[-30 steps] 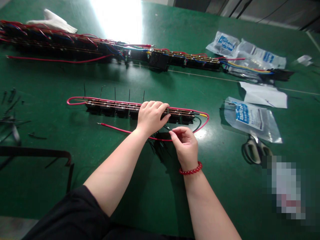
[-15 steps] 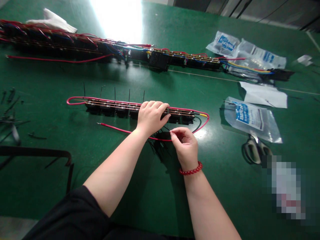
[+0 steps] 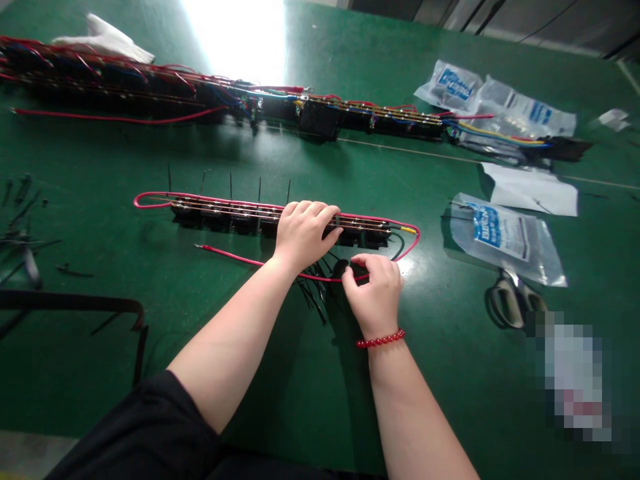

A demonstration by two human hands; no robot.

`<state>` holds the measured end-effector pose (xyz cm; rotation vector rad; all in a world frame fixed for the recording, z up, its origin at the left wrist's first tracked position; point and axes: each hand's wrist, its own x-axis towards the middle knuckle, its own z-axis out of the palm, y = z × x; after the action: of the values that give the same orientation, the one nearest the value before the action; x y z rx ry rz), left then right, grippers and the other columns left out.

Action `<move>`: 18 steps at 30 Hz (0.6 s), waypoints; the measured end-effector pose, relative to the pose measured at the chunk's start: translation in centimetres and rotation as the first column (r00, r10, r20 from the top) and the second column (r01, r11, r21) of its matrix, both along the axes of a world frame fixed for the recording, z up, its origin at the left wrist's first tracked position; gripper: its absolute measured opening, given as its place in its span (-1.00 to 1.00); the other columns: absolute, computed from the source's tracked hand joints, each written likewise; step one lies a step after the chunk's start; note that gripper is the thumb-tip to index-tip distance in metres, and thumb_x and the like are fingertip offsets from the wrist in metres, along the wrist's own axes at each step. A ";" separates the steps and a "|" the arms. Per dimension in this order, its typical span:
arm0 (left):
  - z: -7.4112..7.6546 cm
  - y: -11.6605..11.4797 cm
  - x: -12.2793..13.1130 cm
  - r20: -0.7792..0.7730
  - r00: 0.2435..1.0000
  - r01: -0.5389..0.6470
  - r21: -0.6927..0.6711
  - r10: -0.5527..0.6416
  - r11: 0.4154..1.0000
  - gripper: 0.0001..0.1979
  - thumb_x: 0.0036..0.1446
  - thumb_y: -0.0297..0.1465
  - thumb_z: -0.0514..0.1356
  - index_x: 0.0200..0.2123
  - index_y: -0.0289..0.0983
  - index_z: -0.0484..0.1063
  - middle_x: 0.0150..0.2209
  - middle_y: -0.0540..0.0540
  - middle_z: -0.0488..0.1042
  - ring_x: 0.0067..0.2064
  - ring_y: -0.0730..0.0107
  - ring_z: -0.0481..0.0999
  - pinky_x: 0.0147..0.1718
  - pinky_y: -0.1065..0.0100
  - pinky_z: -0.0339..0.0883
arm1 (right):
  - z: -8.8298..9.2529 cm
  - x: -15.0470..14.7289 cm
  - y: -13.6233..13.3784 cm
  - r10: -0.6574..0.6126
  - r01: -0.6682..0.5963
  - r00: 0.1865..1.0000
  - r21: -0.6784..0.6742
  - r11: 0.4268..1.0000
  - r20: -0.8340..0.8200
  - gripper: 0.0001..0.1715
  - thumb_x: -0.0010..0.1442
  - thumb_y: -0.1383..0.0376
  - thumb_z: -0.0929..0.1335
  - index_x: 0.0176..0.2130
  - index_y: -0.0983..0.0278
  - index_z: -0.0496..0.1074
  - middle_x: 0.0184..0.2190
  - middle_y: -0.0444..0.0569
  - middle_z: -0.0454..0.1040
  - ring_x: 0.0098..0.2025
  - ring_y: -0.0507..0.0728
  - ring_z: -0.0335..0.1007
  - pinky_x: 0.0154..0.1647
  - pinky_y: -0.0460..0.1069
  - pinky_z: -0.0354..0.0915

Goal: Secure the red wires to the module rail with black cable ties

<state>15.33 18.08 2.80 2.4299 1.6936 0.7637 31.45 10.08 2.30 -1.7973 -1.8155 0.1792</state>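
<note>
A black wired strip [image 3: 225, 213] lies across the middle of the green table, with cable ties standing up from its far side. My left hand [image 3: 306, 230] rests over it, its fingers closed round the strip. The red cable [image 3: 235, 256] loops round both ends and passes under my left wrist. My right hand [image 3: 374, 287] is just in front of the strip's right part, thumb and forefinger apart with nothing seen between them. Loose black cable ties [image 3: 313, 297] lie between my hands.
A longer wired assembly [image 3: 200, 97] crosses the far side, with a white glove [image 3: 105, 41] behind it. Plastic bags [image 3: 510, 233], white paper [image 3: 533, 189] and scissors [image 3: 510, 300] lie at right. Black scraps [image 3: 25, 237] and a black strap [image 3: 75, 301] are at left.
My right thumb and forefinger have parted from the pinch near a cable tie, and the hand has shifted slightly right. My left hand stays on the strip.
</note>
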 end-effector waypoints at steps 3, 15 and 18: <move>0.0 0.0 0.0 -0.004 1.000 0.000 0.003 0.000 1.000 -0.71 0.26 -0.18 0.14 -0.01 -0.12 0.45 -0.04 -0.05 0.55 0.00 0.15 0.44 0.03 0.11 0.17 | 0.1 0.1 -0.1 -0.050 0.054 0.996 -0.063 0.997 0.072 -0.86 0.05 0.29 0.42 -0.29 0.20 0.48 -0.25 -0.01 0.52 -0.13 0.27 0.36 -0.08 0.15 0.23; 0.2 -0.1 0.1 -0.018 1.000 -0.004 -0.020 0.004 1.000 -0.71 0.27 -0.18 0.12 0.00 -0.10 0.44 -0.02 -0.05 0.54 0.02 0.15 0.43 0.05 0.12 0.16 | 0.1 0.7 0.0 -0.028 0.025 0.999 -0.119 0.993 -0.023 -0.93 0.13 0.28 0.39 -0.41 0.21 0.45 -0.30 -0.02 0.53 -0.16 0.23 0.35 -0.04 0.13 0.21; 0.2 -0.1 0.0 -0.020 1.000 -0.004 -0.019 0.004 1.000 -0.71 0.27 -0.18 0.12 0.00 -0.10 0.44 -0.02 -0.06 0.54 0.02 0.15 0.43 0.05 0.11 0.16 | 0.2 1.0 -0.1 -0.029 0.023 0.998 -0.119 0.993 -0.049 -0.94 0.08 0.31 0.41 -0.34 0.22 0.45 -0.28 -0.02 0.52 -0.16 0.22 0.36 -0.04 0.13 0.24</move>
<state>15.36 17.97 3.03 2.4300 1.7049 0.7230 32.49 9.99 2.48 -1.8790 -1.7786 0.3257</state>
